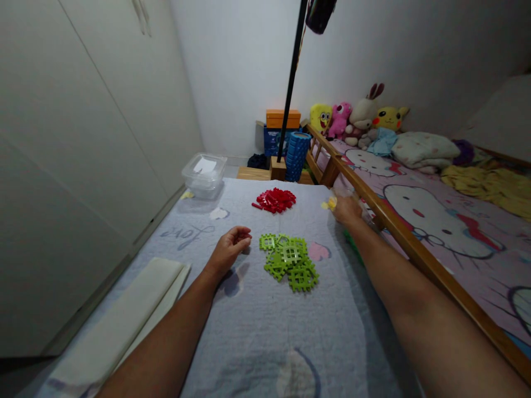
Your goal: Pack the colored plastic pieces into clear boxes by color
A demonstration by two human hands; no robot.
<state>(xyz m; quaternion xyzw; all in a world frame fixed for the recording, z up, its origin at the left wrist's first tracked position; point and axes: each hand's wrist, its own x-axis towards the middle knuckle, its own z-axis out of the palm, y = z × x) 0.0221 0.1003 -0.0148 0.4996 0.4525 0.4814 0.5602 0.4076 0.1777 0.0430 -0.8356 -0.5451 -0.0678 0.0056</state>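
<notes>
My left hand (229,249) rests on the grey blanket (257,331) with its fingers curled loosely inward, and nothing shows in it. Just right of it lies a pile of green plastic grid pieces (290,261). Farther back sits a heap of small red pieces (275,199). My right hand (345,209) reaches to the blanket's right edge, closed around something yellow (329,204) that looks like plastic pieces. A bit of green (350,243) shows under my right forearm.
A clear plastic box with a lid (204,174) stands at the back left. Folded white cloth (124,320) lies at the front left. A wooden bed rail (415,249) runs along the right. A black pole (290,83) rises behind the blanket. Wardrobe doors (83,138) line the left.
</notes>
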